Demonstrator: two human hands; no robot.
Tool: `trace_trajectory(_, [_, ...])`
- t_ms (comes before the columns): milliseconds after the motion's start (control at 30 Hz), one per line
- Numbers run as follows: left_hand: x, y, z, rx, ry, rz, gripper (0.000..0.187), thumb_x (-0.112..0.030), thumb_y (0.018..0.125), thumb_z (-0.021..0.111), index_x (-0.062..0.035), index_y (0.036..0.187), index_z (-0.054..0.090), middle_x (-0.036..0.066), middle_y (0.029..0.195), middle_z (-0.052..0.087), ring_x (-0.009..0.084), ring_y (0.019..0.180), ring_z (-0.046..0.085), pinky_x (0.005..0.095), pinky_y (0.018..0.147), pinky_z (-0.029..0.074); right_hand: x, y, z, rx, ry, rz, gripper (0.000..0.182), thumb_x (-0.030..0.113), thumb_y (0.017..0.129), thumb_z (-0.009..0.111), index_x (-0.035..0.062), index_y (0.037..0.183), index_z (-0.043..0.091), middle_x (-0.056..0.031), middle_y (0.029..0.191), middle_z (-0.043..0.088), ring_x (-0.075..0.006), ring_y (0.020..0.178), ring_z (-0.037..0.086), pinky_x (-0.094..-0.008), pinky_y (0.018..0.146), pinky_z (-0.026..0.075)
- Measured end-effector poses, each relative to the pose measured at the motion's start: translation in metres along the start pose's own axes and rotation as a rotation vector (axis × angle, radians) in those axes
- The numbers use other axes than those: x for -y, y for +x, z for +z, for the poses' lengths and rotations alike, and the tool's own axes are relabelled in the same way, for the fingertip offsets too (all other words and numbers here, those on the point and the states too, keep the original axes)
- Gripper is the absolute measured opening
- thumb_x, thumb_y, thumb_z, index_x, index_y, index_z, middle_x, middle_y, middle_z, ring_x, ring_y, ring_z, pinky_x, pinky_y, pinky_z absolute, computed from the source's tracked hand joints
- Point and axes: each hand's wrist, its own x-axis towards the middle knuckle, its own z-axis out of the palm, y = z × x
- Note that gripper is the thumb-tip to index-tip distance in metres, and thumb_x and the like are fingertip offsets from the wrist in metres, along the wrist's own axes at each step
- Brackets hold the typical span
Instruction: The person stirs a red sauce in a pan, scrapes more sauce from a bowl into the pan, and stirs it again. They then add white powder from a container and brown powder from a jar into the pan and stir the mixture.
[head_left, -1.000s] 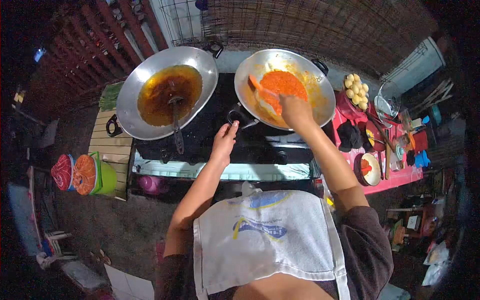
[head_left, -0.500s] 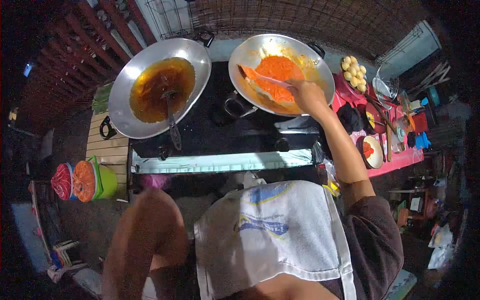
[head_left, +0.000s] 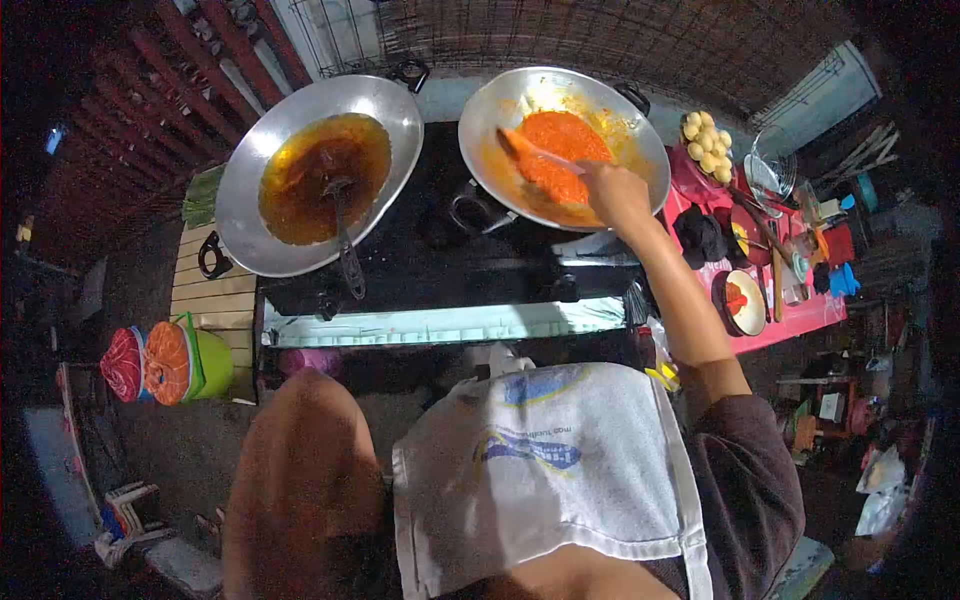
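My right hand (head_left: 618, 195) is closed around the handle of a spatula (head_left: 540, 155) over the right wok (head_left: 482, 185). The spatula's orange-stained head is near the wok's left inner wall, at the edge of thick red-orange chili paste (head_left: 565, 135). Oil glistens around the paste, and orange smears coat the metal. To the left stands a second wok (head_left: 240, 160) holding dark amber oil (head_left: 300, 205). A slotted ladle (head_left: 347, 245) rests in that oil, its handle leaning over the near rim. My left hand is not in view.
Both woks sit on a black stove (head_left: 430, 270). At right, a pink table (head_left: 800, 325) bears a bowl of eggs (head_left: 708, 150), a bowl with red paste (head_left: 745, 303), a black cloth (head_left: 700, 235) and jars. A green bucket (head_left: 212, 360) stands at lower left.
The spatula head has shifted slightly right and up inside the wok, and its blade has turned. My right hand has moved a little. The ladle has stayed in place.
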Motion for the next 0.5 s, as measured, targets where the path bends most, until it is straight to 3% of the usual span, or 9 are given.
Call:
trace_trajectory(133, [0.002,-0.001,-0.009,-0.023,-0.025,0.002,0.022,-0.026,0.081,0.049,-0.0065,0.075,0.058,0.008,0.076,0.059,0.0133,0.068,0.056,0.0270,0.060,0.044,-0.045,0.013,-0.010,0.012,-0.294,0.147,0.023,0.022,0.081,0.044,0.0220,0.100,0.059,-0.0128,0.074,0.062,-0.0304,0.069,0.061,-0.0436,0.054,0.047])
trace_trajectory(267, [0.017,-0.011,-0.039,-0.133,-0.036,0.060,0.024,-0.027,0.081,0.050,-0.0068,0.073,0.059,0.008,0.076,0.059,0.0132,0.067,0.056,0.0267,0.059,0.044,-0.049,-0.026,-0.094,0.102,-0.180,-0.014,0.022,0.029,0.081,0.048,0.0166,0.092,0.063,-0.0110,0.078,0.062,-0.0290,0.071,0.060,-0.0394,0.059,0.047])
trace_trajectory(367, [0.052,-0.032,-0.119,-0.721,0.963,-0.705,0.018,-0.020,0.084,0.051,-0.0044,0.092,0.053,0.005,0.091,0.056,0.0101,0.084,0.051,0.0224,0.074,0.038,-0.038,-0.030,-0.092,0.177,-0.179,-0.120,0.021,0.026,0.080,0.050,0.0161,0.093,0.063,-0.0102,0.081,0.062,-0.0280,0.072,0.060,-0.0398,0.060,0.047])
trace_trajectory(433, [0.073,-0.074,-0.164,-0.844,1.081,-0.850,0.023,-0.016,0.083,0.054,-0.0040,0.102,0.048,0.004,0.097,0.050,0.0107,0.088,0.047,0.0224,0.079,0.036,-0.033,-0.023,-0.060,0.111,-0.094,-0.221,0.021,0.024,0.079,0.050,0.0192,0.096,0.061,-0.0087,0.085,0.062,-0.0274,0.074,0.060,-0.0400,0.061,0.047])
trace_trajectory(500, [0.098,-0.105,-0.192,-0.966,1.156,-0.780,0.032,-0.018,0.081,0.057,-0.0047,0.107,0.044,0.004,0.094,0.047,0.0110,0.085,0.045,0.0229,0.077,0.036,-0.014,-0.002,-0.034,0.180,-0.223,0.007,0.023,0.025,0.079,0.049,0.0203,0.099,0.060,-0.0081,0.083,0.062,-0.0281,0.074,0.060,-0.0400,0.061,0.047])
